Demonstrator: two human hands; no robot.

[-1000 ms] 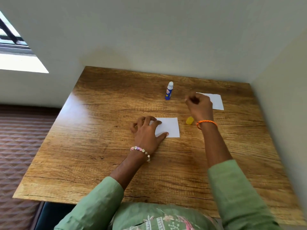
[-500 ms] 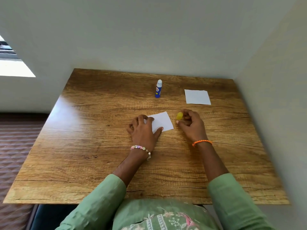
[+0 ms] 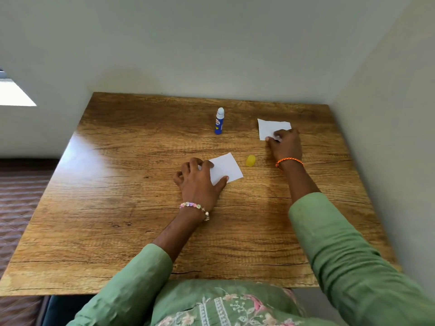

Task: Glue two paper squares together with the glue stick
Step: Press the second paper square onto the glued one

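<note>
Two paper squares lie on your tabletop [image 3: 117, 208]: your left hand [image 3: 199, 182] presses its fingers on the near paper square [image 3: 227, 170], and your right hand [image 3: 286, 143] pinches the far paper square [image 3: 270, 128]. Your glue stick [image 3: 219, 121] stands uncapped, and its yellow cap [image 3: 251, 160] lies between your hands.

A wooden table [image 3: 117, 208] with a strong brown grain fills the middle of the view, its far edge against a plain pale wall [image 3: 211, 43] and its right edge close to a second wall [image 3: 388, 114]. Past the table's left edge lies a reddish-brown quilted covering [image 3: 16, 208]. At the far left, a bright window patch [image 3: 14, 94] shows. Glare lies near the table's left edge.
</note>
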